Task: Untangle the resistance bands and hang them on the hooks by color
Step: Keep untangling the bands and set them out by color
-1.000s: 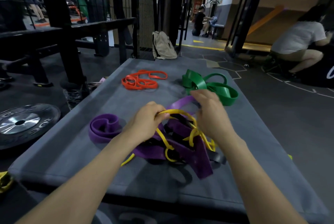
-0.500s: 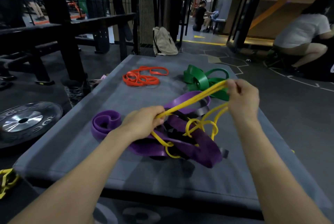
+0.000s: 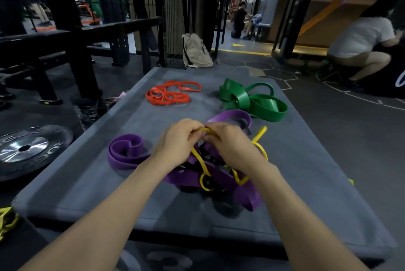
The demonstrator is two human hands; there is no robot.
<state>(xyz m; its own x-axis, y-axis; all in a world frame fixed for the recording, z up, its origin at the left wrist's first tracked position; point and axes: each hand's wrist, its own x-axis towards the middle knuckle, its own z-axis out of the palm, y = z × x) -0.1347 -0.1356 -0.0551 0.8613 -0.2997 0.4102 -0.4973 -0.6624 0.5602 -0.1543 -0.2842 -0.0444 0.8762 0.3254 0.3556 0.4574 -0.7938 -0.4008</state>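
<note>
I counted four colour groups on the grey mat (image 3: 306, 161): one orange pile (image 3: 168, 94) far left, one green pile (image 3: 254, 101) far right, a purple coil (image 3: 126, 151) nearer me, and one tangle (image 3: 217, 178) of purple, black and yellow straps under my hands. My left hand (image 3: 178, 141) and right hand (image 3: 230, 142) met over it, fingers of both curled tight on the yellow band (image 3: 259, 136). One weight plate (image 3: 26, 150) lay on the floor; its raised lettering was too blurred to read.
</note>
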